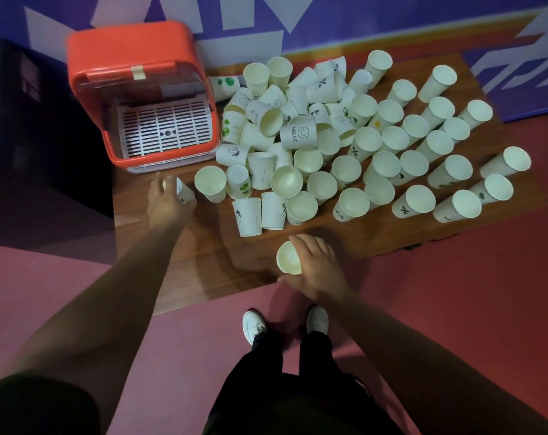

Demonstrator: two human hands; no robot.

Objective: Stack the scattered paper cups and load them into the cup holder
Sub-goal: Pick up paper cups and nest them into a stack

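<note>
We stand at the near edge of the low brown wooden bench (222,246), which rests on the red floor (454,293). At its far left sits the orange-red plastic cup holder (134,45), a boxy case with a clear lid and a white slotted tray, its open front facing us. To its right spreads the crowd of white paper cups (297,133). A tumbled heap lies at all angles just beside the holder, and upright rows stand farther right, mouths up.

Our left hand (167,202) is the nearer one to the holder, just before its opening. Its fingers curl round a small printed paper cup (184,191) that tilts; we cannot tell which end leads.

Our right hand (316,268) grasps a plain white paper cup (289,258) at the near edge, its long axis upright and its mouth up.

The two held cups are well apart, so we judge nesting needs their axes lined up, base into mouth.
</note>
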